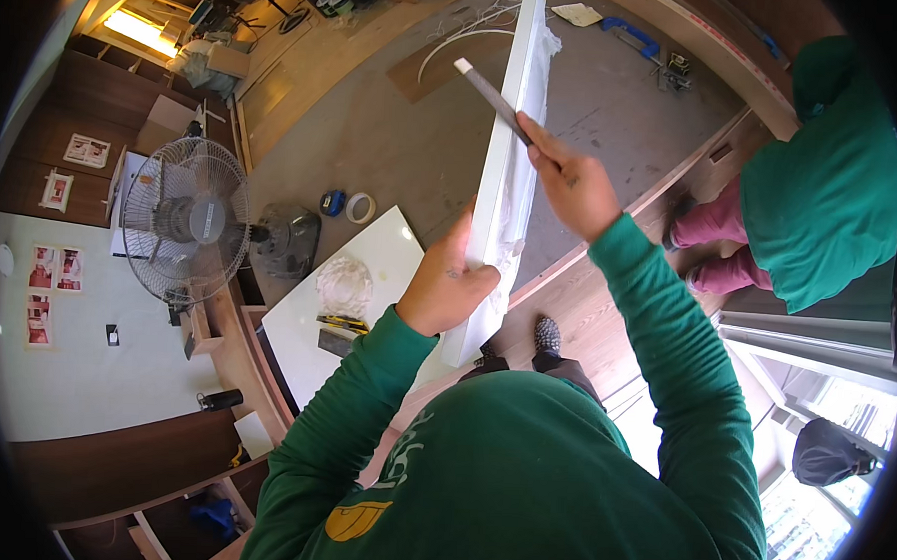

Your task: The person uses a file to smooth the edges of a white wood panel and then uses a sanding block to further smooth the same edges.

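Note:
A long, narrow white panel [503, 142] stands on edge in front of me, stretching away from my body, with thin clear plastic film on its right side. My left hand [448, 285] grips the near part of it, the thumb on the right side and the fingers on the left. In my right hand [573, 185] is a grey, rough-faced file [491, 97] with a pale tip. It slants up and left across the panel's edge, and seems to rest on it. My fingers are closed round its lower end, which they hide.
A standing fan [186, 219] is at the left. Near it are a blue tape measure [332, 203], a tape roll [361, 208] and a white board [300, 349] bearing a yellow utility knife [342, 323]. A blue hacksaw [631, 38] lies far right. Another person [822, 206] in green is close on my right.

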### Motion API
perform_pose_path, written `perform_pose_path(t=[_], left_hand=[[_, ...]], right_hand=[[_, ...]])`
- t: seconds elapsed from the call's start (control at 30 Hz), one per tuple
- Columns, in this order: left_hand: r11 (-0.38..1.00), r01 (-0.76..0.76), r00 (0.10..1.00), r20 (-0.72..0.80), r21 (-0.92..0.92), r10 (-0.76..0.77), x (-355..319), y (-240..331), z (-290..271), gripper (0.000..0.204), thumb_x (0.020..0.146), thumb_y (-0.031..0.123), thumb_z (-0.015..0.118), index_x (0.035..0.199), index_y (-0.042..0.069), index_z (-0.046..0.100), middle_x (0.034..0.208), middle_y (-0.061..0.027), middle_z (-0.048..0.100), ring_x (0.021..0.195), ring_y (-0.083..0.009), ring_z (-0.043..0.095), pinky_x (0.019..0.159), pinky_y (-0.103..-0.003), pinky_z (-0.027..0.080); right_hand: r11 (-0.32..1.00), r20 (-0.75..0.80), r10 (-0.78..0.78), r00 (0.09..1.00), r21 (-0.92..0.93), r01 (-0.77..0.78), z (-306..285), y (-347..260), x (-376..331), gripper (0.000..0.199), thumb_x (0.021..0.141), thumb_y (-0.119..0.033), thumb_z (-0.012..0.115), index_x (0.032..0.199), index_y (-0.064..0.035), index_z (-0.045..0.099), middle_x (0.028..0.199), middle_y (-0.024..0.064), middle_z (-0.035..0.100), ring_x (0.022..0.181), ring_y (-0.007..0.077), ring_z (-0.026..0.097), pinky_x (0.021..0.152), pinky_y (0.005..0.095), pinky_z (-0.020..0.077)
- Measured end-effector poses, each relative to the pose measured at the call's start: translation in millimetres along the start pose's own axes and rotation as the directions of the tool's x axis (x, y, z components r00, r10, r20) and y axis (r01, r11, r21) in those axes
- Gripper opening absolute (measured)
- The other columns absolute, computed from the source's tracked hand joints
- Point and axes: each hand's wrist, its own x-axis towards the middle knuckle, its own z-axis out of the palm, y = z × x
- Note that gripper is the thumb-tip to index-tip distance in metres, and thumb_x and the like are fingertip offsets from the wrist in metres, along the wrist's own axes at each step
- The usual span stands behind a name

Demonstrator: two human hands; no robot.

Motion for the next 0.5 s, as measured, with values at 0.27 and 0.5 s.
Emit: perform_pose_path(t=[0.27,0.5], left_hand=[[0.997,0.051,0.999,-0.004,-0.061,-0.052,-5,-2,-5,0.076,0.083,-0.002,0.053,0.158,0.003,0.039,0.135,-0.0134,0.065,0.119,-0.02,0.064,0.101,-0.033,0.052],[0.994,0.016,1.0,0.016,-0.104,-0.014,4,-6,-4,0.078,0.081,-0.007,0.049,0.158,0.001,0.039,0.138,-0.0101,0.063,0.123,-0.0163,0.063,0.103,-0.032,0.051]], right_hand=[[0.996,0.228,-0.086,0.97,-0.018,0.092,-19,-36,-84,0.055,0.099,-0.006,0.057,0.152,-0.0212,0.058,0.092,0.0267,0.069,0.077,0.0381,0.07,0.074,0.0436,0.056],[0.992,0.031,-0.022,0.999,-0.121,0.026,-17,13,51,0.038,0.106,-0.019,0.059,0.143,-0.0234,0.065,0.072,0.0223,0.062,0.054,0.0276,0.052,0.059,0.0391,0.0511]])
